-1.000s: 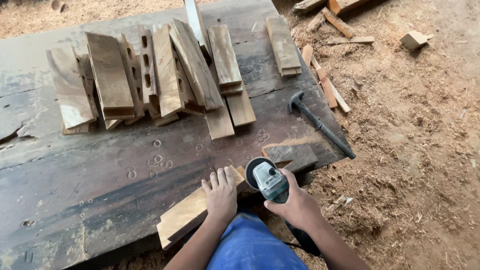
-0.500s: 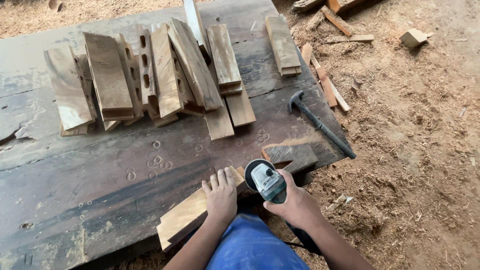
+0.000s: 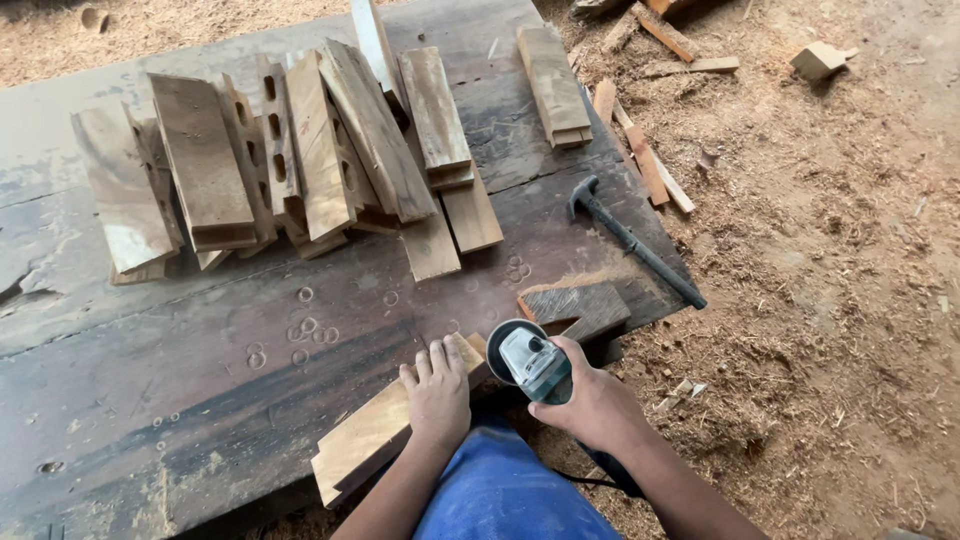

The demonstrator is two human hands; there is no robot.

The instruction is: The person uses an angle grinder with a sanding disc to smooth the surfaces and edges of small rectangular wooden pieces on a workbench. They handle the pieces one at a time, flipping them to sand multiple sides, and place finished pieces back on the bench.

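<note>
Left hand (image 3: 438, 392) flat, fingers spread, pressing plank (image 3: 385, 432) at near edge of counter (image 3: 150, 400); plank end overhangs edge

Right hand (image 3: 592, 402) fingers wrapped tight round grinder (image 3: 532, 362), disc at plank's far end

Plank looks stiff, solid, fairly light, dusty so may slide; best pinned mid-length, clear of disc

Grinder seems compact, weighty; hold by body

Hammer (image 3: 632, 240) lies right, apart; cut blocks (image 3: 290, 160) stacked beyond

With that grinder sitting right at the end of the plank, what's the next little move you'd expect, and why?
Probably easing the green angle grinder along the end of the pale wooden plank. The right hand holds the grinder with its disc at the plank's upper end, while the left hand lies flat on the plank, pinning it to the dark wooden workbench.
</note>
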